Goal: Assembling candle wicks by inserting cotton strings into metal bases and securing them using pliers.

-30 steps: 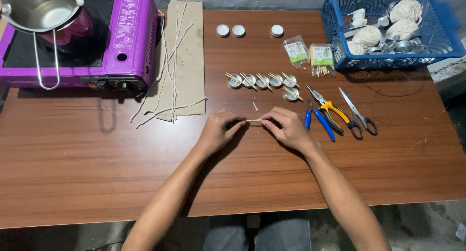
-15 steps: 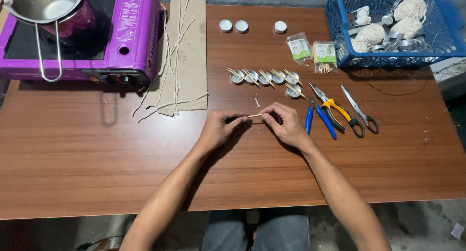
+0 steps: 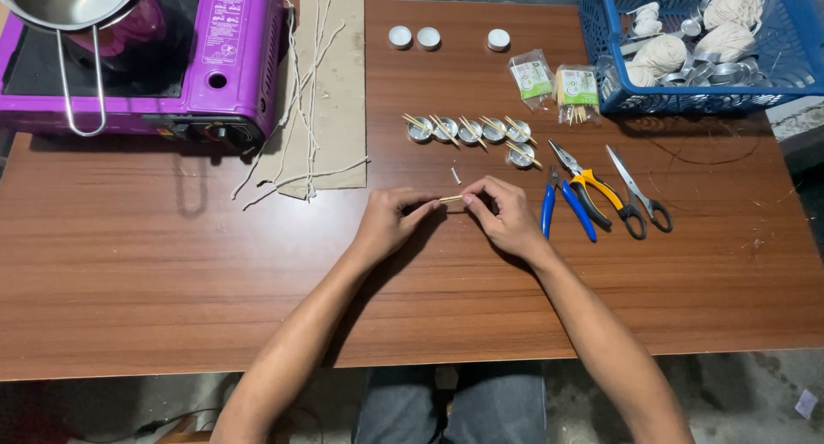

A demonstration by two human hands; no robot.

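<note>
My left hand (image 3: 390,221) and right hand (image 3: 506,214) each pinched one end of a thin wooden stick (image 3: 451,199), holding it level just above the tabletop (image 3: 172,272), near the row of small metal cups (image 3: 470,131) with sticks laid across them.

Both hands pinching a small wooden stick (image 3: 451,199) between left hand (image 3: 390,223) and right hand (image 3: 506,216), above brown table (image 3: 172,264)
</note>
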